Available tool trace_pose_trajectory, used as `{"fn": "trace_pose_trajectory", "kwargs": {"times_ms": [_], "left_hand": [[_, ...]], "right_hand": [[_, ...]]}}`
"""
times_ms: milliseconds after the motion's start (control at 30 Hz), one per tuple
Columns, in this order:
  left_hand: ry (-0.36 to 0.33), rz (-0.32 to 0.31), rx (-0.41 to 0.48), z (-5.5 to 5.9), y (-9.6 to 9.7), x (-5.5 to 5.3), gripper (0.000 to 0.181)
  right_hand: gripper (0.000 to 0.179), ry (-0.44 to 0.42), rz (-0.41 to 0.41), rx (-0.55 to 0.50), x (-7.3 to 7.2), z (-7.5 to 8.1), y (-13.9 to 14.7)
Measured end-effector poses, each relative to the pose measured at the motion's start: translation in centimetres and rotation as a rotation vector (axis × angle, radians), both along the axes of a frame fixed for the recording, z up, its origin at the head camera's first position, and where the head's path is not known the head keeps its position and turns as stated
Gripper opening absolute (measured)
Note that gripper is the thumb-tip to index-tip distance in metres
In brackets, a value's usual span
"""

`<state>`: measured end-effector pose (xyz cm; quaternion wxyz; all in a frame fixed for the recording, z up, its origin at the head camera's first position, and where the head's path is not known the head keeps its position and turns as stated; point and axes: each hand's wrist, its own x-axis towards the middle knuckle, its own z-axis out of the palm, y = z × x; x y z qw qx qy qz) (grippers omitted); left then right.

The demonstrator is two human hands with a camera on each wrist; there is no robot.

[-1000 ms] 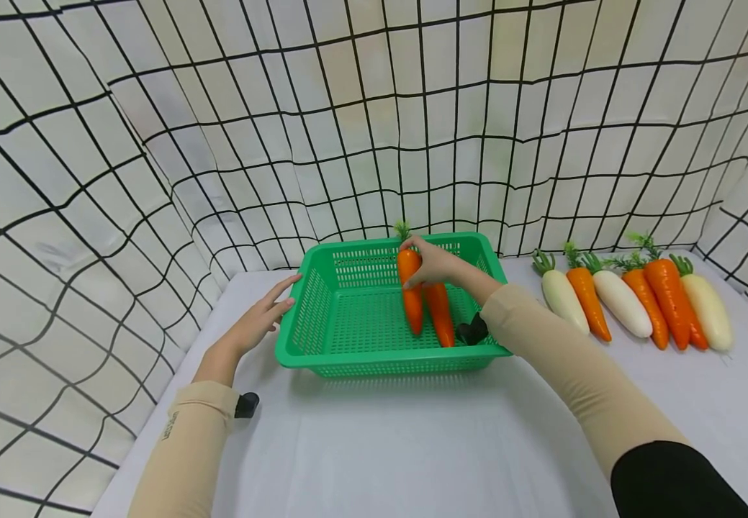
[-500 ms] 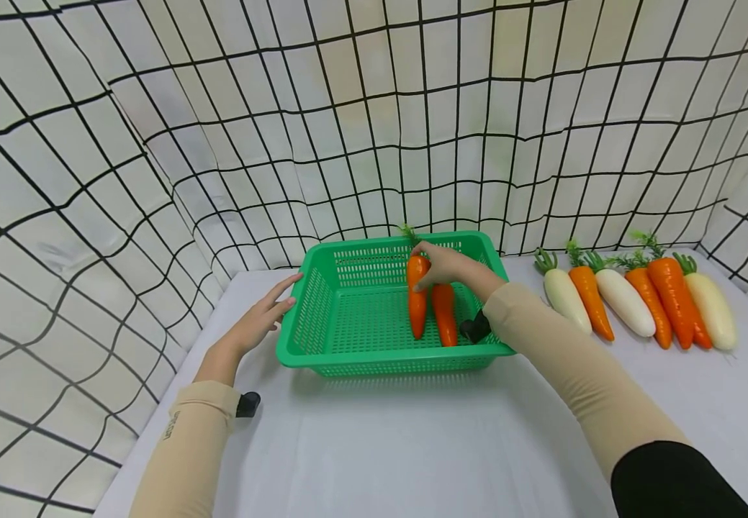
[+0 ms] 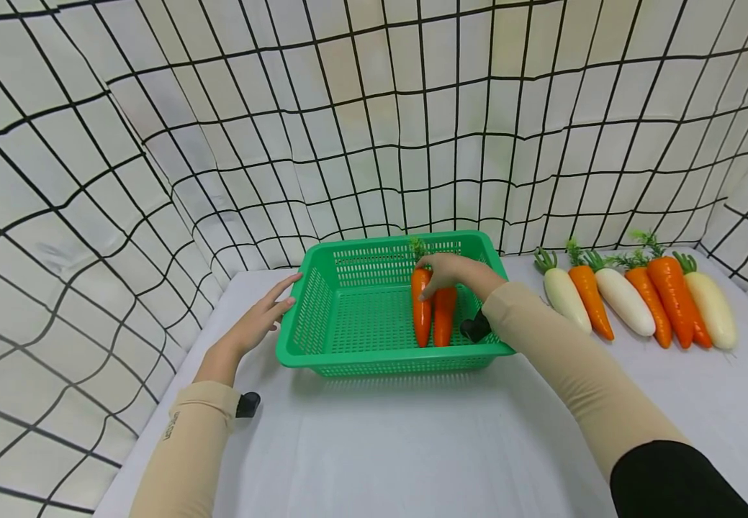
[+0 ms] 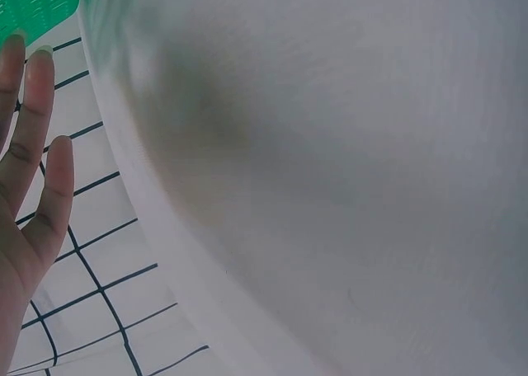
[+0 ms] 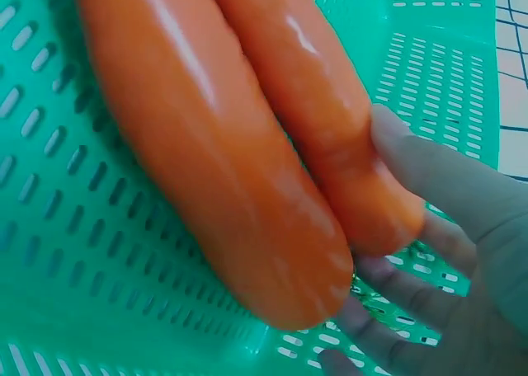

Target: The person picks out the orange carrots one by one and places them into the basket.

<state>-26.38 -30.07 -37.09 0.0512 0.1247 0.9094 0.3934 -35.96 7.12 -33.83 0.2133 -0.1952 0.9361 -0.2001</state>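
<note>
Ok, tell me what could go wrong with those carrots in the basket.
The right hand pinches one carrot close beside a second carrot, so it might knock that one aside. The left hand lies at the rim of the green basket without gripping it, so the basket could slide if bumped.

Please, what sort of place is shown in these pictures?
Probably a prepared work area: black netting stands on three sides of a white-covered table holding a green basket and a row of vegetables.
</note>
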Motion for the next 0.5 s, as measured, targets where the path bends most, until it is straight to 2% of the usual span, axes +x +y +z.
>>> {"fn": "trace_pose_trajectory", "kwargs": {"times_ms": [167, 500], "left_hand": [[0.001, 0.002, 0.005, -0.08, 0.01, -0.01, 0.061], [-0.003, 0.002, 0.015, -0.11, 0.03, -0.05, 0.061]], "right_hand": [[0.074, -0.013, 0.006, 0.069, -0.01, -0.21, 0.09], [0.071, 0.027, 0.02, 0.099, 0.42, -0.18, 0.11]]}}
